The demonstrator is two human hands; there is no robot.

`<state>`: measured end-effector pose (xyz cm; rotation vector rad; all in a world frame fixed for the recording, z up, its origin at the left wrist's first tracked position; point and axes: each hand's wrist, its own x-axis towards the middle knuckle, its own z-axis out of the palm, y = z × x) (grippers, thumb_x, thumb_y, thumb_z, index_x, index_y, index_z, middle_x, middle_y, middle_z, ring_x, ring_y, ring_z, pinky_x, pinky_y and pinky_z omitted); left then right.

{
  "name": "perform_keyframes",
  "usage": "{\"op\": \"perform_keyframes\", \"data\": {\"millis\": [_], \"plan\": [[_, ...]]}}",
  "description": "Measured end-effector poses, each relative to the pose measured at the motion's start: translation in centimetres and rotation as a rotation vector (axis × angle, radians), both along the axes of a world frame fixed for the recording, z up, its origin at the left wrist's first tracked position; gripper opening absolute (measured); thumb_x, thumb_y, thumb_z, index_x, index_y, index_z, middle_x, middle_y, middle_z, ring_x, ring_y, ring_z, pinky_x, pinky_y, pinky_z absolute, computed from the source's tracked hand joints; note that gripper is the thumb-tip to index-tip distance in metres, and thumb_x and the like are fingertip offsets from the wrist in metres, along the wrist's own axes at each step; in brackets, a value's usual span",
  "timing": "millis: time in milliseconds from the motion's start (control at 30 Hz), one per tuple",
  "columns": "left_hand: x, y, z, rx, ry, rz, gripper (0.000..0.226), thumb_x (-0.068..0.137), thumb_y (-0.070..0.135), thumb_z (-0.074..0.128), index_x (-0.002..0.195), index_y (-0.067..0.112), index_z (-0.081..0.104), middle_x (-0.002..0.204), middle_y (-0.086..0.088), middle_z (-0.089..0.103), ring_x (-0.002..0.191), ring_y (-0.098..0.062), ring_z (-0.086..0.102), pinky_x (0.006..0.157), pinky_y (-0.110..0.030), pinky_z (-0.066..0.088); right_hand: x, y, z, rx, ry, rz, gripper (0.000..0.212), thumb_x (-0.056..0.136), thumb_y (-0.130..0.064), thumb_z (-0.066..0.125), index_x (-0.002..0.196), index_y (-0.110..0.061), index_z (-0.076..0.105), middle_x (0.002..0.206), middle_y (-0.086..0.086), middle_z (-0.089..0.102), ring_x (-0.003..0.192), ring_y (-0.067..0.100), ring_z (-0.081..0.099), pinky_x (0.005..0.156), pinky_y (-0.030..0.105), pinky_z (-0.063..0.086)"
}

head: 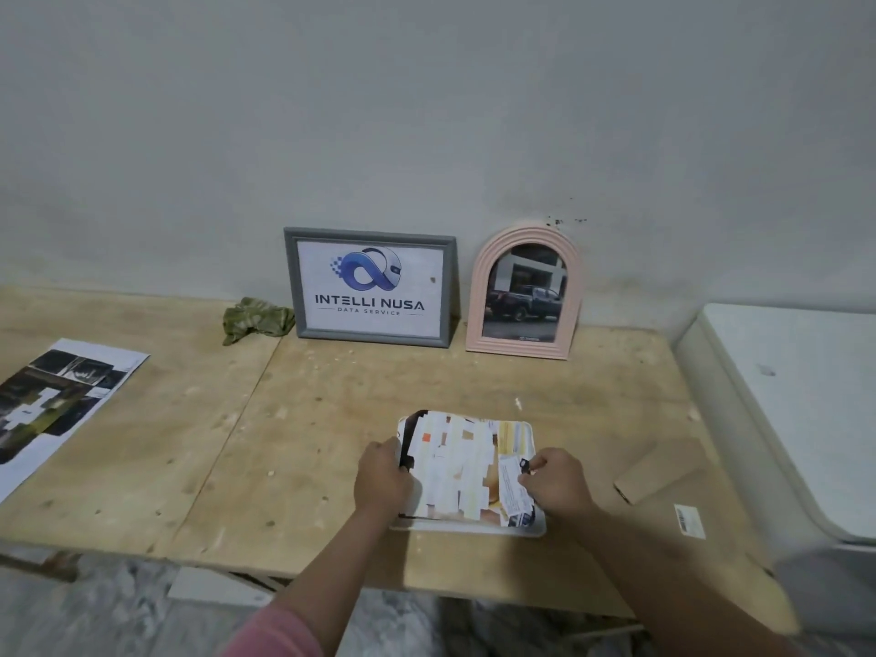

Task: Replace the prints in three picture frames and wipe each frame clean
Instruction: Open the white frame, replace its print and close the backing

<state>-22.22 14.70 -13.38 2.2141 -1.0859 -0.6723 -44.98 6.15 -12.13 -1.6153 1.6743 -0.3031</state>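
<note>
- We work at the near edge of the counter: the third frame lies flat there, white rim showing below, with a print on top of it.
- Left hand: fingers curled over the print's left edge, gripping it; we cannot tell whether they also catch the frame beneath.
- Right hand: fingers pressed together, pinching a small dark tab at the print's right edge.
- Risk, as we judge it: pulling both sides unevenly could crease or tear the print; the frame sits close to the counter edge, so a hard tug could slide it off.
- Risk: the tab looks small, so the pinch may slip.
- Loose cardboard piece lies right of the frame, apart from it.
- Spare prints lie at far left.
- Far side: green cloth just beside the grey frame; pink arched frame next to it, both leaning on the wall.
- The cloth is well apart from the hands, so wiping this frame means a reach.
</note>
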Motion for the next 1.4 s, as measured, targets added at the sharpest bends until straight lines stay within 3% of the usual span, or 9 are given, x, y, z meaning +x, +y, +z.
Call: {"op": "perform_keyframes", "data": {"millis": [167,300,500,633,700,833,1067,1267,1400], "plan": [[-0.7,0.6,-0.2,0.051,-0.148,-0.144,0.012,0.075,0.008,0.048,0.083,0.015,0.051,0.087,-0.003,0.043,0.073,-0.020,0.045,0.056,-0.028,0.038,-0.5,0.1,-0.8,-0.057,0.127,0.081,0.017,0.076,-0.012,0.065,0.087,-0.001,0.059,0.083,0.010,0.062,0.080,0.023,0.058,0.068,0.030,0.045],[-0.5,0.9,-0.3,0.158,-0.288,-0.216,0.035,0.078,0.020,0.051,0.112,0.021,0.058,0.101,-0.003,0.046,0.086,-0.023,0.051,0.070,-0.030,0.048,-0.6,0.3,-1.3,-0.079,0.166,0.103,0.024,0.078,-0.011,0.063,0.097,0.002,0.055,0.091,0.014,0.059,0.079,0.022,0.052,0.063,0.029,0.037],[-1.2,1.9,0.1,0.106,-0.422,-0.225,0.036,0.067,0.032,0.047,0.098,0.021,0.060,0.114,-0.002,0.046,0.105,-0.026,0.049,0.084,-0.036,0.036,0.0,1.2,-2.9,-0.313,0.261,0.239,0.049,0.077,-0.020,0.059,0.124,-0.007,0.055,0.127,0.013,0.052,0.116,0.031,0.049,0.092,0.037,0.043],[-0.6,1.1,-0.2,0.219,-0.451,-0.536,0.075,0.079,0.060,0.042,0.143,0.022,0.029,0.157,-0.002,0.013,0.143,-0.026,0.017,0.111,-0.057,0.013,1.0,1.9,-3.5,-0.352,0.411,0.531,0.067,0.088,-0.043,0.047,0.147,-0.022,0.027,0.158,0.004,0.012,0.144,0.024,0.019,0.110,0.051,0.025],[-0.4,0.7,0.1,0.268,-0.482,-0.633,0.088,0.081,0.068,0.041,0.150,0.021,0.014,0.160,-0.002,-0.002,0.147,-0.023,0.003,0.111,-0.061,0.003,1.2,2.2,-3.5,-0.293,0.504,0.592,0.069,0.090,-0.048,0.044,0.150,-0.028,0.015,0.158,0.002,0.000,0.146,0.022,0.009,0.110,0.055,0.021],[-0.5,0.4,-0.1,0.343,-0.516,-0.681,0.091,0.081,0.068,0.041,0.152,0.020,0.006,0.160,-0.005,-0.006,0.147,-0.024,0.000,0.111,-0.062,0.000,0.9,2.5,-4.4,-0.275,0.574,0.584,0.066,0.071,-0.051,0.053,0.130,-0.022,0.055,0.139,0.012,0.050,0.122,0.028,0.054,0.080,0.057,0.050],[-0.7,0.3,0.2,0.307,-0.509,-0.650,0.088,0.082,0.066,0.042,0.151,0.020,0.010,0.160,-0.003,-0.004,0.147,-0.024,0.001,0.111,-0.062,0.001,1.0,2.7,-3.9,-0.333,0.511,0.568,0.061,0.078,-0.050,0.041,0.126,-0.016,0.060,0.134,0.013,0.055,0.119,0.029,0.057,0.081,0.056,0.050],[-4.5,-0.7,0.6,0.034,-0.446,-0.539,0.067,0.084,0.052,0.039,0.136,0.011,0.042,0.146,-0.010,0.038,0.134,-0.027,0.034,0.112,-0.043,0.025,-1.9,2.2,-3.1,-0.411,0.255,0.382,0.052,0.087,-0.034,0.037,0.129,-0.005,0.050,0.122,0.021,0.060,0.106,0.037,0.061,0.081,0.045,0.052],[-10.6,-2.1,1.6,-0.147,-0.211,-0.472,0.049,0.085,0.036,0.035,0.112,0.003,0.059,0.113,-0.014,0.056,0.105,-0.031,0.052,0.088,-0.036,0.044,-6.8,1.1,-2.9,-0.359,0.238,0.160,0.056,0.079,-0.030,0.039,0.119,0.004,0.059,0.109,0.026,0.063,0.094,0.041,0.063,0.079,0.048,0.054]]}}
